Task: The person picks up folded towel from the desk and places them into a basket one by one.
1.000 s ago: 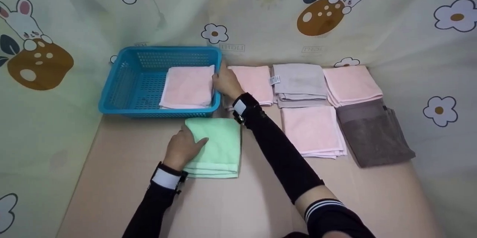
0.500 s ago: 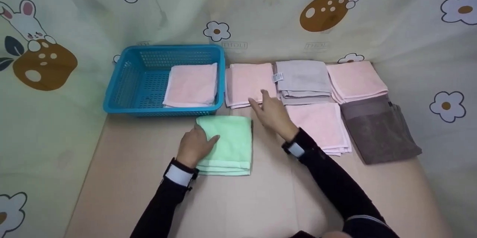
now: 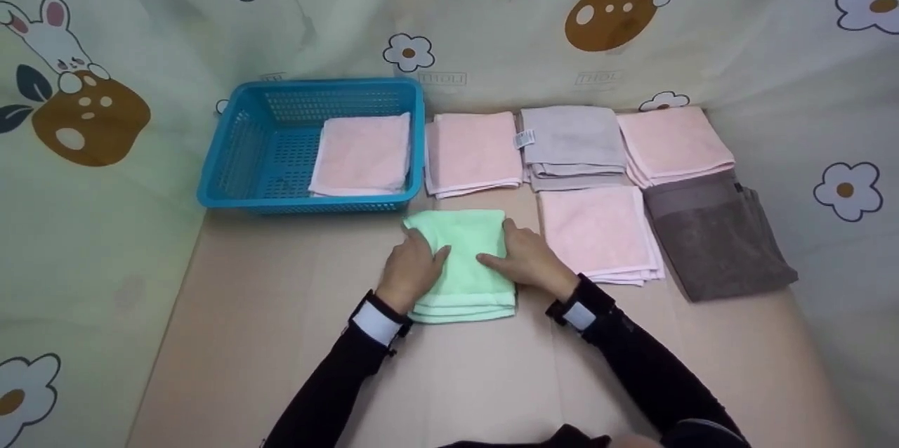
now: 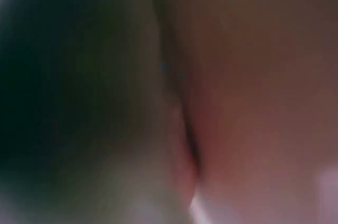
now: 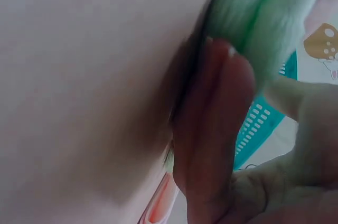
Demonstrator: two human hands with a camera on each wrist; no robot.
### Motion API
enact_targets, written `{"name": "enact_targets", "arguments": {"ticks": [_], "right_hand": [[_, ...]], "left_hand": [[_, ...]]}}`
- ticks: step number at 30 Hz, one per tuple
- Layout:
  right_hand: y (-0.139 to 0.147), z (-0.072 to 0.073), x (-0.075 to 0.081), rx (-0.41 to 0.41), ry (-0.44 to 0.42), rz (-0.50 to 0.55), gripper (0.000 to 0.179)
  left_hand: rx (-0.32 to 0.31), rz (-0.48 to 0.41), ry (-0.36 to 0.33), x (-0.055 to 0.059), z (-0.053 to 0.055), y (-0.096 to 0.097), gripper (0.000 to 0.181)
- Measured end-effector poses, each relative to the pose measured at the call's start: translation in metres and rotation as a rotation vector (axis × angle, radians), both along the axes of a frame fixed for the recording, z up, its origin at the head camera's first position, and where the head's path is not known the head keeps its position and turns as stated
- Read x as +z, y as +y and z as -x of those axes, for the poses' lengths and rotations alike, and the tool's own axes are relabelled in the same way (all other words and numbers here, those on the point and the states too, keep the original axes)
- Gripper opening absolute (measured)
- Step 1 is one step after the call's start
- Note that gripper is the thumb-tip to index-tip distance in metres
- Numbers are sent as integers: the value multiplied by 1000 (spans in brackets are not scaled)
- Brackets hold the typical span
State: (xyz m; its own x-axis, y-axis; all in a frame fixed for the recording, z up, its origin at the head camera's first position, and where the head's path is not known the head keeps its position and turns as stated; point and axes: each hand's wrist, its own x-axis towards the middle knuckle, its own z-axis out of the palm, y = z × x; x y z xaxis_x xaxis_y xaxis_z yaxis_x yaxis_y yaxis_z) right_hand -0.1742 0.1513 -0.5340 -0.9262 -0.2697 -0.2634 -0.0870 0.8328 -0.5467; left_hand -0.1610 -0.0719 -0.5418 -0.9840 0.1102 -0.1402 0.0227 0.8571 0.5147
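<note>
Green towel [image 3: 465, 276] lies folded on the table [image 3: 463, 378], nearest the person, outside the basket. Left hand [image 3: 409, 269] grips its left side, right hand [image 3: 534, 258] its right; each lays a thumb on the top face. The right wrist view shows fingers against the folded layers; the left wrist view is too blurred to assess.

Risk, as judged: no hand secures the front edge, where layers sit loose, so a lift by the sides could let the lower folds droop. Uneven pull could skew the fold.

Just beyond the right hand lie a front pink towel [image 3: 593, 234] and a brown towel [image 3: 716, 244]; a careless sweep of the right wrist could disturb the former.

Farther back stands a blue basket [image 3: 309, 206] containing one pink towel [image 3: 364, 156] at its right end. Its raised rim could snag a sagging edge carried over too low. A printed curtain [image 3: 491, 12] hangs behind.
</note>
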Motion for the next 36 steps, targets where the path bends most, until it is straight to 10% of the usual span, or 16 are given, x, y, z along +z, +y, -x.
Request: {"name": "enact_targets", "arguments": {"ticks": [20,29,36], "right_hand": [[12,0,1,89,-45,6,72],[28,-2,34,37,16,85,74],[16,14,74,50,176,101,57]], "left_hand": [[-133,-100,-91,-1,-3,4,67],[-179,-108,33,35,-1,10,69],[-165,-111,100,70,20,-3,67]]}}
